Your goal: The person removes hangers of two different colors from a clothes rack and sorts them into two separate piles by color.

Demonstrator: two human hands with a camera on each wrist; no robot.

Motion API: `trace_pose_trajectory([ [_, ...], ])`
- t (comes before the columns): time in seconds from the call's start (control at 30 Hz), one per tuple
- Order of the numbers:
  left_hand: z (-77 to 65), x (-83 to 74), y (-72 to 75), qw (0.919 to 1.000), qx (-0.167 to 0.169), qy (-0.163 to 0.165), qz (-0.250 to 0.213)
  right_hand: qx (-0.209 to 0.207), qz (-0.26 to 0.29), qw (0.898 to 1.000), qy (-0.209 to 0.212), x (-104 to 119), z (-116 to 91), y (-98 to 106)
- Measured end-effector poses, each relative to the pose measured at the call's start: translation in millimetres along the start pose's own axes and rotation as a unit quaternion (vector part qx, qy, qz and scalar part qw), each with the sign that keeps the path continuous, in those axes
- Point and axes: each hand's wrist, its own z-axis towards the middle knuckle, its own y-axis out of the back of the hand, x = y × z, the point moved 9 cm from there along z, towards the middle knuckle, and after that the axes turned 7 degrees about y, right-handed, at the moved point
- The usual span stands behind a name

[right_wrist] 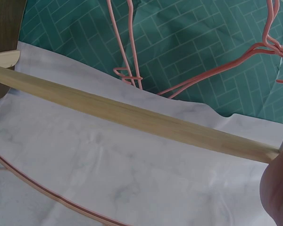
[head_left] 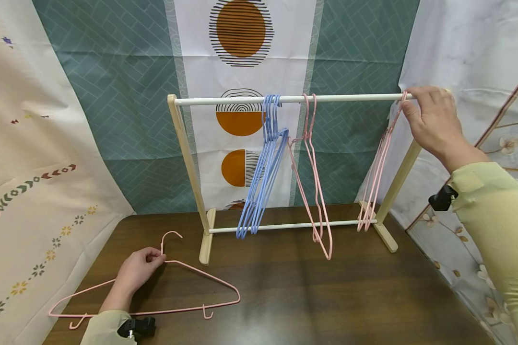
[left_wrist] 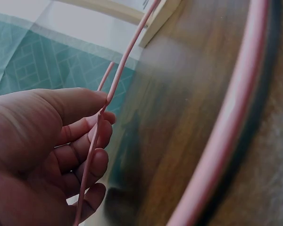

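Note:
My left hand (head_left: 138, 268) pinches a pink clothes hanger (head_left: 203, 273) between thumb and fingers at the base of its hook. That hanger is low over the table at the left, its hook pointing up; the left wrist view shows the thumb (left_wrist: 80, 101) against its thin neck. My right hand (head_left: 436, 117) grips the right top end of a garment rack (head_left: 349, 97), thumb in front of the white rail. Beside this thumb hang pink hangers (head_left: 382, 167). Only part of the right hand (right_wrist: 278, 183) shows in the right wrist view.
Several blue hangers (head_left: 261, 177) hang bunched near the rail's middle. Two more pink hangers (head_left: 317, 177) hang just right of them. Wooden feet (head_left: 207, 239) carry the rack on a dark brown table (head_left: 285, 297). Patterned cloths (head_left: 134, 96) stand behind and at both sides.

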Motion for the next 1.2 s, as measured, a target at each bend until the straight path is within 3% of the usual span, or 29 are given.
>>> trace_pose_trajectory([
  [0.3,3.2,-2.0,0.0,1.0,-0.005,-0.002,0.005,-0.001,-0.001,1.0,-0.003,-3,-2,1],
  [0.57,-3.9,-25.8,15.6,0.998,-0.048,-0.038,-0.017,-0.003,-0.001,1.0,-0.005,-3,-2,2],
  [0.9,-29.0,-92.7,45.4,0.9903,-0.085,-0.08,-0.075,0.0,-0.004,1.0,-0.007,-2,-2,1],
  [1.2,-41.8,-166.6,41.2,0.9782,-0.039,-0.111,-0.171,-0.008,0.001,1.0,-0.003,0,-1,0],
])
